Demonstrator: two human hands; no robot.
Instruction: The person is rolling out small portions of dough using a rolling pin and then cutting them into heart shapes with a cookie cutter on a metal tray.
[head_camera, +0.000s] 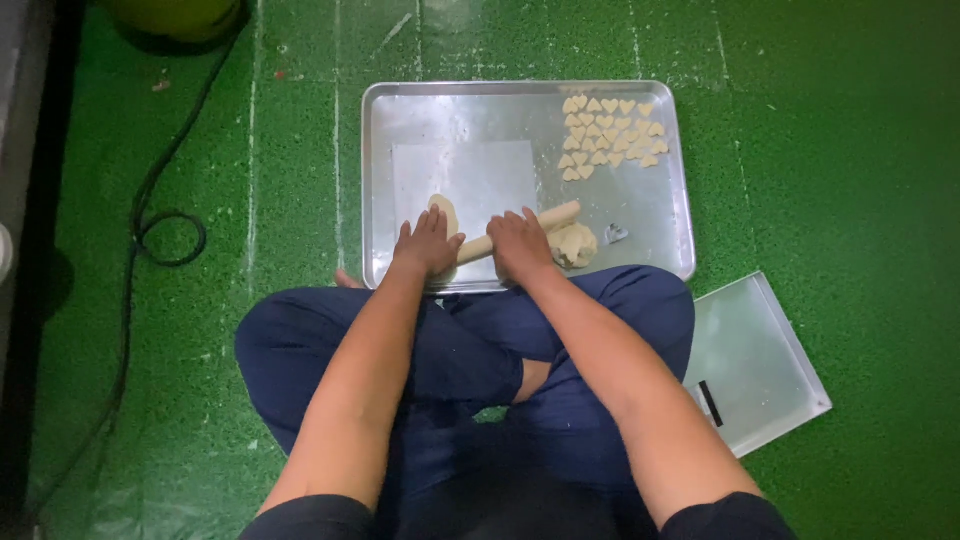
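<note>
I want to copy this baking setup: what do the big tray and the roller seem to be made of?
The tray looks like bare metal, probably aluminium: silvery, dull sheen, rolled rim. The roller, under both hands, seems plain unfinished wood: pale tan, matte, no shine, though dough colour nearby makes that less sure.

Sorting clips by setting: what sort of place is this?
Probably a home or small workshop floor used for baking: a person sits cross-legged on green turf-like matting, rolling dough with a rolling pin on a metal tray of heart-shaped cut-outs.
</note>
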